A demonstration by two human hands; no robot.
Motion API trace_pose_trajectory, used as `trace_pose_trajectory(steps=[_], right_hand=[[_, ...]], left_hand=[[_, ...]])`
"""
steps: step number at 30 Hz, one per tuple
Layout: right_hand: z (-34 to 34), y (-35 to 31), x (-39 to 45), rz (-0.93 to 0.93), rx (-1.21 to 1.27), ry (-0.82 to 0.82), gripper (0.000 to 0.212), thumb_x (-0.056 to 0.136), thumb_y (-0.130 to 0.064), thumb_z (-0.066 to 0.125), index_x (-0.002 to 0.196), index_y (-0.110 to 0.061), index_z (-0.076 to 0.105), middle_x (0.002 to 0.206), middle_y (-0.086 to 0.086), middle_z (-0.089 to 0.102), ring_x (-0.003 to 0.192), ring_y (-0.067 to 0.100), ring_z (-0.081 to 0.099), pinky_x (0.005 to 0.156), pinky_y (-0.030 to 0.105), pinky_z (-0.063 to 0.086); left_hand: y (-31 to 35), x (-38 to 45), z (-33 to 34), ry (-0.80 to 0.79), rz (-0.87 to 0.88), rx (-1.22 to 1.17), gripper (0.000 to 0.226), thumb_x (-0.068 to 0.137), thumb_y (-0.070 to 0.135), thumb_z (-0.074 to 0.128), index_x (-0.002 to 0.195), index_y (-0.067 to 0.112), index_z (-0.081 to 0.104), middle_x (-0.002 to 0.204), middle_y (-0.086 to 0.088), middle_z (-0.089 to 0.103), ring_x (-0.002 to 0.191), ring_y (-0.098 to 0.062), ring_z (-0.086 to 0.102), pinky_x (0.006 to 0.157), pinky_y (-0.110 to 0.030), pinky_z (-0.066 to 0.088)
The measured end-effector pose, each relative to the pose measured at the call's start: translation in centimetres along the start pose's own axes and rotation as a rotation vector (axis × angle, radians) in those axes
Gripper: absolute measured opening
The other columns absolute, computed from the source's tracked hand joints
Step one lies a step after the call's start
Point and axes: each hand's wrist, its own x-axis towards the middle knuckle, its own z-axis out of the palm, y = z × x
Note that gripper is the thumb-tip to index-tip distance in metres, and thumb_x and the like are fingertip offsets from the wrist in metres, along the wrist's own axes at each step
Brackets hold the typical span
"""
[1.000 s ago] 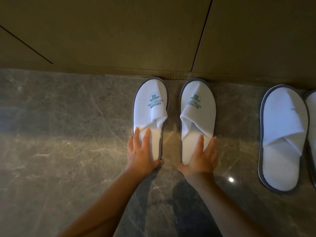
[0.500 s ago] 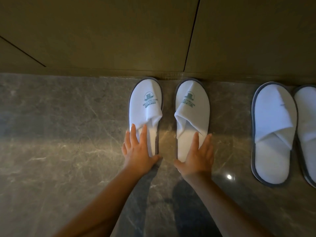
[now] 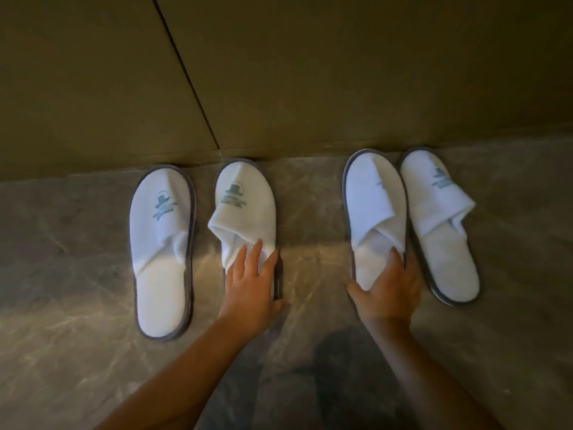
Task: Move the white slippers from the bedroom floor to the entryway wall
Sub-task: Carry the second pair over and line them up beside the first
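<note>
**newbie:** Since a second ago your hands have split up, right? Back then both sat on the heels of the same pair, and now each one's on a different pair.

**regular:** Yep. Your left hand (image 3: 251, 282) lies flat with fingers spread on the heel of the second slipper (image 3: 248, 221), and your right hand (image 3: 386, 287) is draped over the heel of the third slipper (image 3: 373, 218), thumb round its left edge. Neither grip is clenched, more pressing than holding. The far-left slipper (image 3: 161, 249) and far-right slipper (image 3: 440, 225) are untouched.

**newbie:** So what matters next?

**regular:** All four point toes-first at the wall (image 3: 310, 72), long axes running away from you across the floor (image 3: 62, 274), toes just about touching it. I'd guess you only need to nudge forward or sideways along that axis to even up the row.
</note>
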Motion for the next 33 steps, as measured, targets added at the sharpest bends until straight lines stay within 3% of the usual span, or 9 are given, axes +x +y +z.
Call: trace_pose_trajectory(steps=[5,11,15,18,22,26,31,33], right_hand=[[0.7,1.6,0.9,0.025,0.021,-0.08,0.105,0.057,-0.049,0.075,0.137,-0.017,0.016,0.144,0.018,0.028,0.129,0.035,0.031,0.103,0.051,0.037],[0.5,2.1,1.2,0.005,0.064,-0.089,0.108,0.056,-0.04,0.078,0.139,-0.016,0.013,0.142,0.019,0.029,0.127,0.036,0.031,0.101,0.05,0.034],[-1.6,3.5,1.3,-0.026,0.167,-0.019,0.109,0.053,-0.036,0.08,0.139,-0.015,0.017,0.143,0.016,0.032,0.128,0.034,0.033,0.103,0.05,0.035],[-4.0,5.9,2.4,0.002,0.272,0.089,0.105,0.053,-0.025,0.082,0.138,-0.01,0.022,0.141,0.019,0.035,0.127,0.036,0.035,0.104,0.051,0.036],[-6.7,10.7,4.1,0.135,0.245,0.211,0.1,0.055,-0.021,0.082,0.135,0.003,0.027,0.137,0.028,0.038,0.126,0.042,0.037,0.103,0.046,0.033],[-8.0,15.2,4.9,0.317,0.179,0.151,0.1,0.056,-0.028,0.082,0.134,0.0,0.026,0.135,0.026,0.039,0.123,0.042,0.037,0.1,0.046,0.035],[-7.0,18.3,4.2,0.459,0.22,0.058,0.099,0.059,-0.031,0.08,0.136,-0.007,0.021,0.14,0.02,0.035,0.127,0.037,0.035,0.103,0.049,0.036],[-6.6,19.0,4.1,0.469,0.279,0.064,0.099,0.06,-0.029,0.08,0.136,-0.008,0.021,0.141,0.019,0.035,0.128,0.035,0.036,0.105,0.048,0.036]], left_hand=[[-0.1,0.1,0.4,-0.064,-0.027,0.058,0.089,0.075,0.049,0.058,0.142,0.024,0.006,0.156,-0.008,-0.007,0.142,-0.033,-0.005,0.115,-0.046,0.008],[1.1,-0.1,-0.5,0.0,-0.023,-0.031,0.079,0.076,0.043,0.06,0.14,0.024,0.018,0.156,-0.008,0.001,0.142,-0.031,0.0,0.115,-0.047,0.008],[4.6,0.6,-1.5,0.079,0.021,-0.184,0.067,0.077,0.039,0.06,0.135,0.021,0.031,0.152,-0.006,0.02,0.139,-0.027,0.015,0.114,-0.045,0.015],[8.5,2.1,-1.5,0.061,0.097,-0.223,0.066,0.079,0.036,0.059,0.136,0.02,0.03,0.15,-0.008,0.024,0.137,-0.026,0.019,0.113,-0.038,0.016],[14.6,4.2,0.0,-0.042,0.156,-0.247,0.068,0.078,0.033,0.061,0.135,0.012,0.03,0.147,-0.012,0.027,0.136,-0.026,0.024,0.109,-0.03,0.019],[19.6,5.7,2.1,-0.164,0.093,-0.336,0.069,0.076,0.03,0.065,0.132,0.005,0.033,0.141,-0.019,0.036,0.13,-0.032,0.033,0.106,-0.036,0.028],[23.6,7.7,3.7,-0.076,-0.033,-0.463,0.067,0.071,0.028,0.07,0.127,0.007,0.037,0.134,-0.017,0.044,0.124,-0.032,0.041,0.102,-0.042,0.036],[24.7,8.3,4.4,-0.031,-0.091,-0.506,0.077,0.068,0.031,0.072,0.13,0.009,0.031,0.136,-0.016,0.04,0.126,-0.031,0.038,0.103,-0.043,0.036]])
